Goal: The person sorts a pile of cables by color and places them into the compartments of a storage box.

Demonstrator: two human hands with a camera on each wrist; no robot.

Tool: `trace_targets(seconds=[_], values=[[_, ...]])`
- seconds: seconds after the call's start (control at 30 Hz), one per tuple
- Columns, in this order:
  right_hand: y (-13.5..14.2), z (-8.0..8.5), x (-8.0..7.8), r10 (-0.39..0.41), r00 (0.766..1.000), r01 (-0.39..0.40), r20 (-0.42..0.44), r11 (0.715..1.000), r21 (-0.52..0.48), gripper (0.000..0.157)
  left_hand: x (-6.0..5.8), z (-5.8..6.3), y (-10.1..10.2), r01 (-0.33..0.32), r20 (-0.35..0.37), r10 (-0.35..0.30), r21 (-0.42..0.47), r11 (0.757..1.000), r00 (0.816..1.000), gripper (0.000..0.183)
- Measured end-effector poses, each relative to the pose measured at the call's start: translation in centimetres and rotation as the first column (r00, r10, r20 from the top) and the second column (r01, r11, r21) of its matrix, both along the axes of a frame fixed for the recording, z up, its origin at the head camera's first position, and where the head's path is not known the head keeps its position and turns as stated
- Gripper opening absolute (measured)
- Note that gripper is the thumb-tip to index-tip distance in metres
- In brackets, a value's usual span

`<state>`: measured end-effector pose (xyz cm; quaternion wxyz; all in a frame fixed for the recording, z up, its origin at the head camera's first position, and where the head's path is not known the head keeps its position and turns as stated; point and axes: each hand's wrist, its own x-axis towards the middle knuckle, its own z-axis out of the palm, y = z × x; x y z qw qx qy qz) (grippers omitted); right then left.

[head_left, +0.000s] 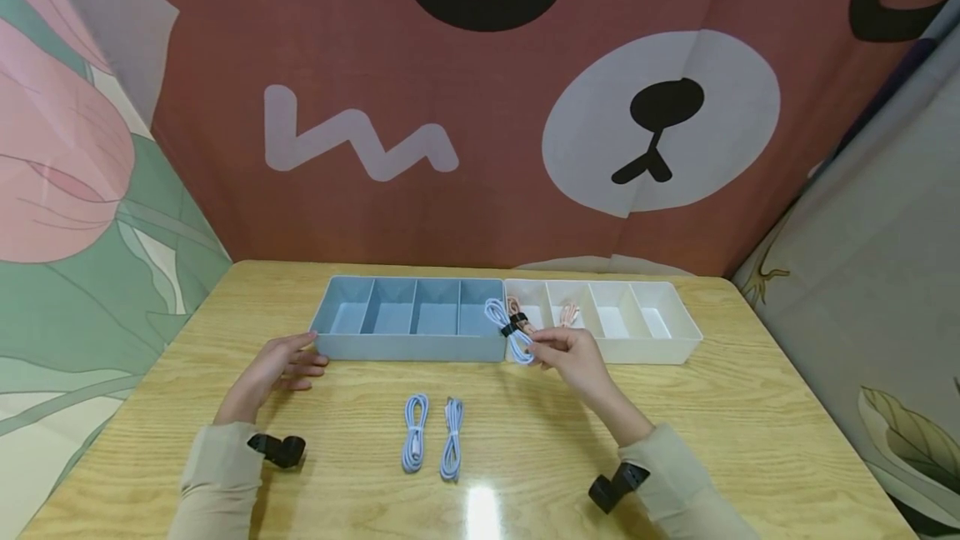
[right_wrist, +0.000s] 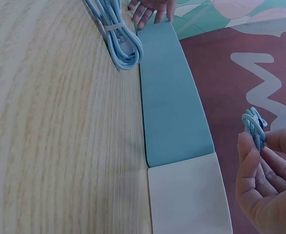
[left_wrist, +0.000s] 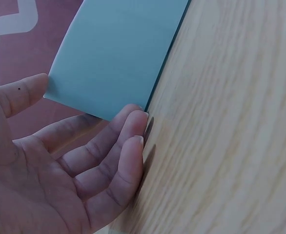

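Observation:
My right hand (head_left: 576,361) pinches a coiled light-blue cable (head_left: 495,312) bound with a black tie, held above where the two boxes meet. In the right wrist view, the thumb and fingertips grip one end of that coil (right_wrist: 253,124). My left hand (head_left: 273,369) rests at the left end of the blue divided box (head_left: 412,348); its fingers are loosely bent, with fingertips at the box's corner in the left wrist view. The white divided box (head_left: 645,351) adjoins it on the right. Copper-pink cables (head_left: 570,313) show in its two leftmost compartments, one partly hidden behind the held coil.
Two more coiled cables, one on the left (head_left: 414,433) and one on the right (head_left: 452,440), lie on the wooden table (head_left: 360,498) in front of the blue box. A printed curtain (head_left: 480,215) hangs right behind the table's back edge.

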<state>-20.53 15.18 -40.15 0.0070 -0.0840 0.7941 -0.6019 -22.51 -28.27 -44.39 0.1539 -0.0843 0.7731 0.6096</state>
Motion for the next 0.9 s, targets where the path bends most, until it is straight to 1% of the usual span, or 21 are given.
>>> trace_targets(seconds=[0.13,0.2,0.27,0.33,0.37,0.47,0.5,0.57,0.6,0.7,0.8,0.9], values=[[-0.2,0.1,-0.4,0.007,1.000,-0.007,-0.009,1.000,-0.013,0.019,-0.1,0.0,-0.1,0.010,0.012,-0.010,0.003,1.000,1.000,0.102],[-0.2,0.2,-0.5,0.010,1.000,-0.010,-0.002,1.000,-0.019,0.020,-0.1,0.1,0.0,0.031,0.011,-0.031,0.000,1.000,0.999,0.101],[-0.3,0.3,-0.7,0.018,1.000,-0.018,0.002,1.000,-0.020,0.021,-0.1,0.2,0.0,0.034,0.016,-0.034,-0.004,0.999,0.999,0.097],[-0.5,1.0,-0.6,0.017,1.000,-0.016,0.015,1.000,-0.016,0.021,-0.1,0.1,0.0,0.026,0.014,-0.026,-0.001,1.000,1.000,0.096],[-0.5,1.0,-0.7,0.013,1.000,-0.013,0.015,1.000,-0.014,0.021,-0.3,-0.3,-0.1,0.020,0.008,-0.020,-0.005,1.000,1.000,0.095],[-0.7,0.9,-1.1,-0.003,1.000,0.003,0.013,1.000,-0.011,0.019,-0.4,-0.7,-0.3,-0.003,0.009,0.003,0.001,1.000,1.000,0.096],[-0.8,0.8,-1.2,-0.011,1.000,0.012,0.010,1.000,-0.007,0.018,-0.4,-0.6,-0.3,-0.007,0.013,0.007,0.002,1.000,1.000,0.096],[-0.7,0.2,-1.8,-0.021,1.000,0.021,-0.004,1.000,-0.010,0.018,-0.3,-0.4,-0.2,0.013,0.005,-0.013,-0.013,1.000,1.000,0.090],[-0.8,0.3,-1.9,-0.023,1.000,0.023,-0.006,1.000,-0.009,0.017,0.0,0.1,0.0,0.018,0.007,-0.018,-0.011,1.000,1.000,0.087],[-1.0,0.4,-2.2,-0.029,0.999,0.029,-0.015,1.000,-0.005,0.017,0.3,0.8,0.4,0.027,0.000,-0.027,-0.025,0.999,1.000,0.077],[-1.2,0.3,-2.6,-0.029,0.999,0.028,-0.016,1.000,-0.011,0.019,0.4,0.9,0.5,0.032,-0.011,-0.033,-0.024,0.999,0.999,0.075],[-1.5,0.2,-3.0,-0.028,1.000,0.028,-0.002,0.999,-0.038,0.021,0.3,0.6,0.3,0.043,-0.012,-0.044,-0.020,0.999,0.999,0.077]])
